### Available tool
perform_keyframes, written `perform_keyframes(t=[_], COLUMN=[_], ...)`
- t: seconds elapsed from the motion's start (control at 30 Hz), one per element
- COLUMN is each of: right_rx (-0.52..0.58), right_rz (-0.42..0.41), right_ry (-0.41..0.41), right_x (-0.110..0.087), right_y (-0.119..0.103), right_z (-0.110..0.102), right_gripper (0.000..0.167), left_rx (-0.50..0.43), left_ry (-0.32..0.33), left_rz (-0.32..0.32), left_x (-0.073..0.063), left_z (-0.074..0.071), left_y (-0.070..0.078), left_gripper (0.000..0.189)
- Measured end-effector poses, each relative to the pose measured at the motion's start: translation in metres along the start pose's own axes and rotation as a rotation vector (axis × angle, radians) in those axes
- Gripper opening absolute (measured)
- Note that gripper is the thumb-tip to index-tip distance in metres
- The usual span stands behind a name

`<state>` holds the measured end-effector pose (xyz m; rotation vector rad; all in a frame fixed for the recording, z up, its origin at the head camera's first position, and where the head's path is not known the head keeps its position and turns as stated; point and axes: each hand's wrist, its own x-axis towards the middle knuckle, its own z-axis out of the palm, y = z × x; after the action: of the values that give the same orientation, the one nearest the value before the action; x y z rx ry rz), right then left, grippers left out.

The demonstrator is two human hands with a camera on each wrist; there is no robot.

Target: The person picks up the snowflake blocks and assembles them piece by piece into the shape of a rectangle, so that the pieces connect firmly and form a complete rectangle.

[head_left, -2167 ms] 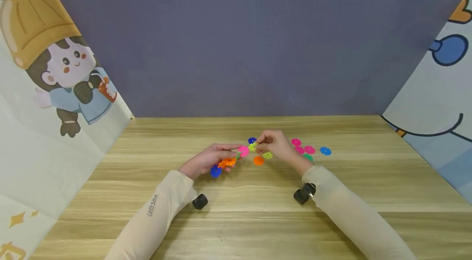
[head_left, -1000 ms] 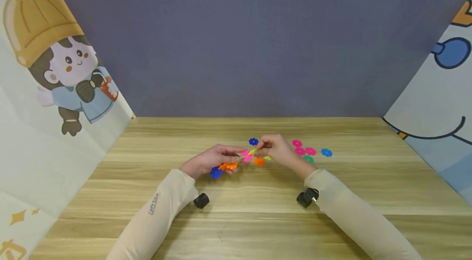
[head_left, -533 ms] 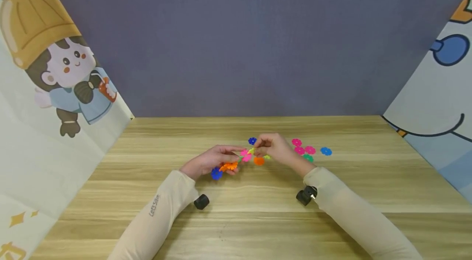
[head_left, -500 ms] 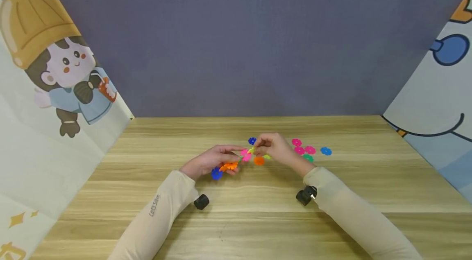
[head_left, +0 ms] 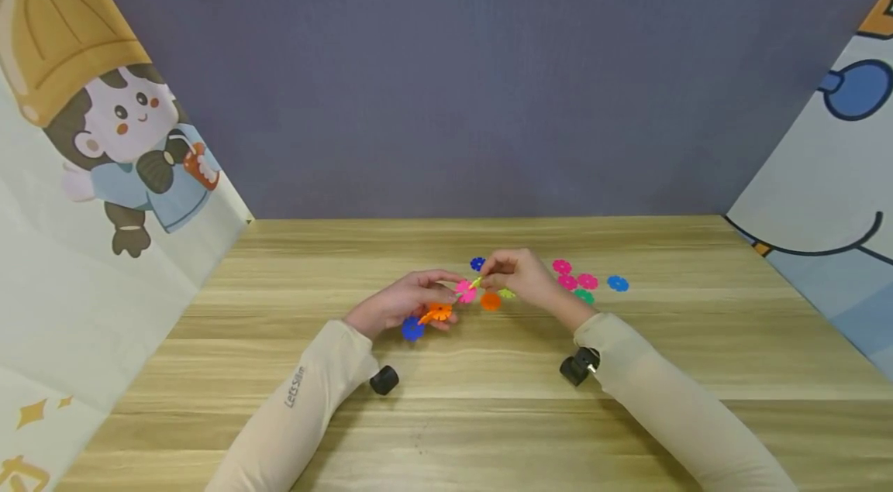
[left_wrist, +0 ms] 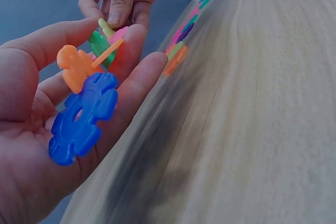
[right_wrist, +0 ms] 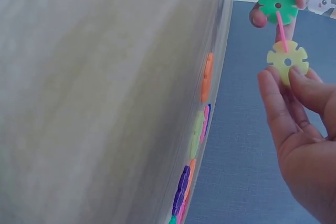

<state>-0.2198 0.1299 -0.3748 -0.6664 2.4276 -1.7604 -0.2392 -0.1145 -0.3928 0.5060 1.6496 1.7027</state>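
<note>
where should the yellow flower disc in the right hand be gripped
The yellow disc is probably best pinched across its flat faces at the rim opposite the pink disc, coming from the person's right. It is thin, and the pink disc meets its other edge; the right hand pinches this side.

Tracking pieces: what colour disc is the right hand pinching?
The disc is yellow; clearest in the right wrist view.

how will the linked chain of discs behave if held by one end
The chain would probably stay fairly stiff: held in the air, it shows no clear sag. Its thin, plastic-looking discs suggest it is light. The slotted joints might twist or pop apart if pulled.
</note>
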Motion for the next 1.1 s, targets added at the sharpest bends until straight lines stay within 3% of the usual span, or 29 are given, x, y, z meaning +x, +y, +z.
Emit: perform_keyframes(t=[0.23,0.4,0.6,0.77,1.1], right_rx=[-0.011,-0.014,-0.112,-0.217,-0.236], right_rz=[0.008,0.009,0.054,0.12,0.218], right_ry=[-0.01,0.013,-0.001,-0.09,-0.258], right_x=[0.001,0.005,0.007,0.008,0.015], right_y=[-0.001,-0.001,0.005,0.01,0.011], right_z=[-0.001,-0.003,-0.01,-0.018,-0.028], right_gripper=[0.008,0.016,0.019,0.024,0.039], left_rx=[-0.008,-0.017,-0.047,-0.072,-0.076], left_ry=[0.013,0.072,0.116,0.152,0.203], left_rz=[-0.009,0.002,-0.016,-0.021,-0.029], left_x=[0.0,-0.002,-0.004,-0.004,0.001], left_z=[0.001,0.002,0.001,0.0,0.0], left_y=[0.0,0.001,0.001,0.001,0.001], left_gripper=[0.046,0.046,0.047,0.048,0.047])
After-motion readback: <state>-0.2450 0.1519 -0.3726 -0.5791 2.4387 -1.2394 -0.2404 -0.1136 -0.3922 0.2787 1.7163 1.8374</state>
